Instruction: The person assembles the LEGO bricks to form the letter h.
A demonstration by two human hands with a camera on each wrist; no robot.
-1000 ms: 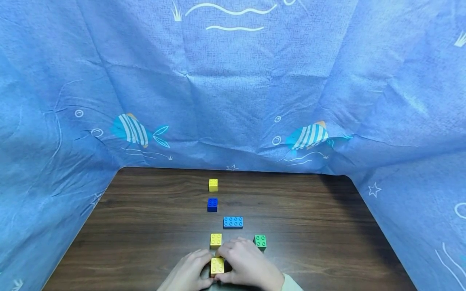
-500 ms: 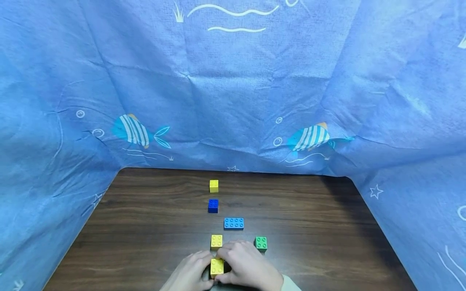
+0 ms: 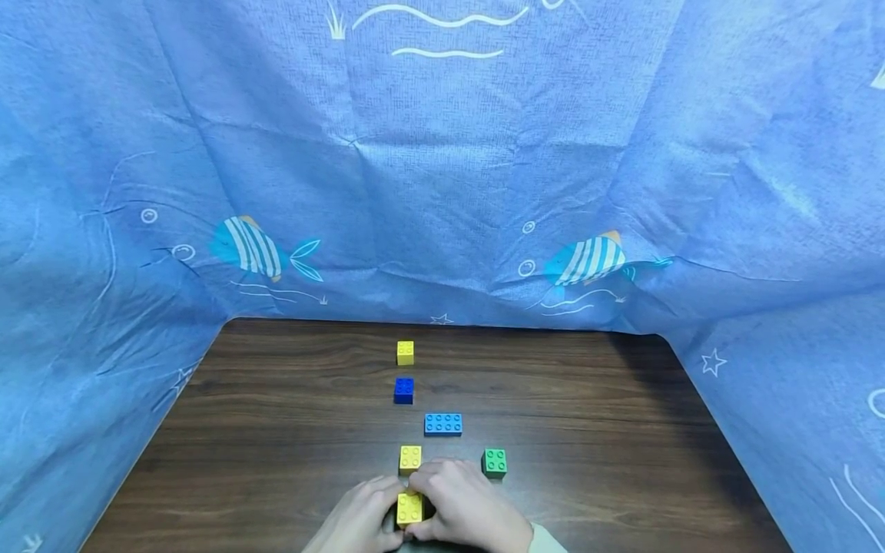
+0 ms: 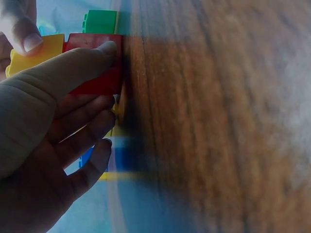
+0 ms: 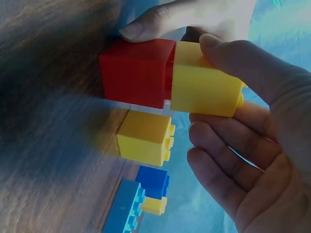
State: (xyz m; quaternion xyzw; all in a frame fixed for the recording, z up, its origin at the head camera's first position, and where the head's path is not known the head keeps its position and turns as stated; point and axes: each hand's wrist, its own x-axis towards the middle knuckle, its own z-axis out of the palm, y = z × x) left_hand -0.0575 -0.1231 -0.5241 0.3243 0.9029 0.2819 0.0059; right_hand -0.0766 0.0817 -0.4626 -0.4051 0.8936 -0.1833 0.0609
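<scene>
Near the table's front edge, both hands meet around a small stack. My left hand (image 3: 362, 516) holds a red brick (image 5: 136, 73), with its thumb (image 4: 73, 73) lying along the red brick (image 4: 95, 65). My right hand (image 3: 470, 508) pinches a yellow brick (image 3: 409, 508) between its thumb (image 5: 233, 56) and fingers. That yellow brick (image 5: 204, 86) sits against the red one's studded side, with a narrow gap between them. In the head view the red brick is hidden under the yellow one.
More bricks lie on the dark wooden table (image 3: 276, 430): a yellow one (image 3: 410, 458) just beyond the hands, a green one (image 3: 494, 462) to the right, a long light-blue one (image 3: 442, 423), a dark-blue one (image 3: 404, 389) and a far yellow one (image 3: 405, 352). Blue fish-print cloth (image 3: 442, 192) walls three sides.
The held yellow brick has shifted very slightly left between the hands. Nothing else has visibly moved.
</scene>
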